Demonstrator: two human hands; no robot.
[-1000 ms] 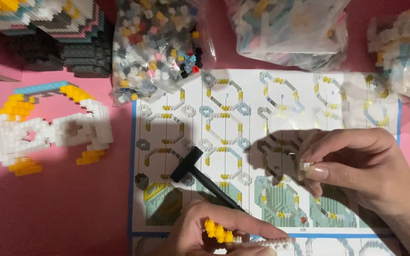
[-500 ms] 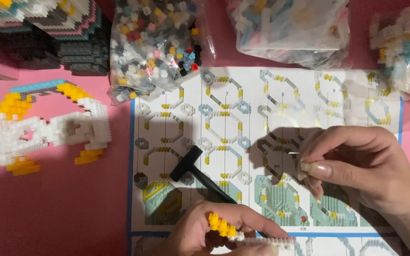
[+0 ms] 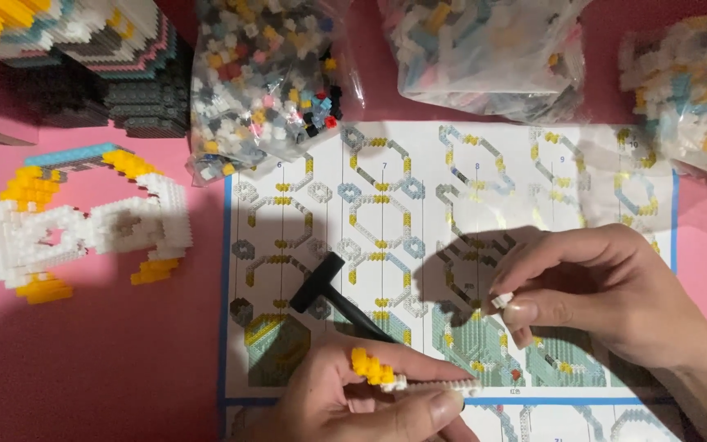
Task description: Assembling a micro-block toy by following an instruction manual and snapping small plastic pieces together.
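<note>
Lower centre of the frame: left hand (image 3: 353, 401) grips a yellow-white brick strip (image 3: 407, 378), as before; right hand (image 3: 607, 295), barely moved, pinches a white brick (image 3: 502, 300) above the sheet (image 3: 386, 205).

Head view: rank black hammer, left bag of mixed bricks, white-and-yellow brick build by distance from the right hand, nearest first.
From the right hand:
1. Black hammer, on the instruction sheet, just to the hand's left.
2. Left bag of mixed bricks, upper left.
3. White-and-yellow brick build, far left on the pink surface.
</note>
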